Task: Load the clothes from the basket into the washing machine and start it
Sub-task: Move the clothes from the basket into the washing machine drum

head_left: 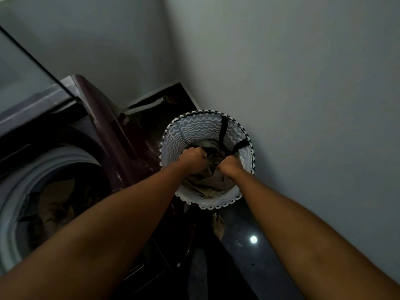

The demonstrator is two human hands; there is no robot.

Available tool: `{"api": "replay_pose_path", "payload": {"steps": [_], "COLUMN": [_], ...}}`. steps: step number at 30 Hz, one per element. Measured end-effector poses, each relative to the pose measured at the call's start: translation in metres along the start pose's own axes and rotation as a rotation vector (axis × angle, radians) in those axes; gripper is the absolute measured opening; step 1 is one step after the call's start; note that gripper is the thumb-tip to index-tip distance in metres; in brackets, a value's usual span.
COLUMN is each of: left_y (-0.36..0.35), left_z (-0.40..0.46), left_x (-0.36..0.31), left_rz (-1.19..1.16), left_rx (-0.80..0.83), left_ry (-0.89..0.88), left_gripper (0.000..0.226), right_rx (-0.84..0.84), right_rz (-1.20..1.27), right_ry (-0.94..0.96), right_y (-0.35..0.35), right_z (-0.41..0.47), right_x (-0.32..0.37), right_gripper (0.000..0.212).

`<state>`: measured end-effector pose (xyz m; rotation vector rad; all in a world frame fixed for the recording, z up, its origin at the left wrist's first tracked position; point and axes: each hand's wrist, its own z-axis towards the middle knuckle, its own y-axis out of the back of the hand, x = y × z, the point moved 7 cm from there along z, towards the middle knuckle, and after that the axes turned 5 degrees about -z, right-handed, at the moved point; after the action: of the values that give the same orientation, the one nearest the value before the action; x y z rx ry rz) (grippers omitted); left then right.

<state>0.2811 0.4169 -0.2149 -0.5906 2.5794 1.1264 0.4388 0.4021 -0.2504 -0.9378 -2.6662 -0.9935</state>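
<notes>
The pale grey wall fills the right and far side of what I see, meeting in a corner above the basket. To my left stands the dark maroon top-loading washing machine, its lid raised at the far left, and its round grey-rimmed drum opening gapes at the near left with some dim cloth already lying inside. Under me is the glossy black floor, carrying one bright round reflection of a lamp.

In the corner, right of the machine and close against the wall, sits the round white fabric laundry basket with a grey zigzag lining and a black-and-white trimmed rim. Two black straps hang down its far right inner side. Inside lie crumpled beige and dark clothes.

Both my bare forearms reach down into the basket. My left hand is balled into a fist on dark cloth at the left of the pile, and my right hand is clenched on the clothes at the right, fingers curled round the fabric.

My bare foot stands on the floor just near of the basket.
</notes>
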Motion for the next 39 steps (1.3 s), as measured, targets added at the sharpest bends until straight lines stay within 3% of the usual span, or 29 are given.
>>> {"api": "replay_pose_path", "payload": {"steps": [3,8,12,16,20,22,26,30,34,36,39], "left_y": [-0.026,-0.059,-0.089,-0.096,-0.111,-0.112,-0.11,-0.109,-0.089,-0.072,-0.041], "left_z": [0.018,0.047,0.073,0.086,0.102,0.105,0.101,0.068,0.038,0.027,0.002], "left_x": [-0.01,0.002,0.03,0.04,0.04,0.038,0.046,0.046,0.036,0.028,0.003], "left_rz": [-0.024,0.004,0.193,0.176,0.183,0.18,0.13,0.075,-0.065,-0.178,-0.336], "left_rx": [0.079,0.086,0.201,0.172,0.163,0.141,0.125,0.108,0.076,0.08,0.014], "left_ry": [0.026,0.069,0.148,0.145,0.067,0.048,0.049,0.142,0.184,0.206,0.115], "left_gripper": [0.02,0.026,0.056,0.044,0.074,0.07,0.062,0.058,0.086,0.096,0.093], "right_rx": [0.03,0.07,0.11,0.056,-0.017,-0.041,0.024,0.05,-0.125,-0.167,-0.109], "right_rz": [0.015,0.063,0.04,0.11,0.137,0.127,0.249,0.322,0.375,0.473,0.671], "right_ry": [-0.049,-0.124,-0.171,-0.293,-0.341,-0.335,-0.275,-0.16,-0.134,-0.12,-0.032], "right_y": [-0.01,-0.03,-0.05,-0.068,-0.088,-0.095,-0.099,-0.078,-0.024,-0.001,0.019], "right_z": [0.026,0.066,0.096,0.119,0.141,0.151,0.146,0.117,0.081,0.063,0.038], "right_x": [-0.013,-0.029,-0.041,-0.056,-0.07,-0.075,-0.066,-0.036,-0.009,0.005,0.031], "right_gripper": [0.037,0.039,0.045,0.078,0.105,0.098,0.059,0.06,0.061,0.049,0.026]}}
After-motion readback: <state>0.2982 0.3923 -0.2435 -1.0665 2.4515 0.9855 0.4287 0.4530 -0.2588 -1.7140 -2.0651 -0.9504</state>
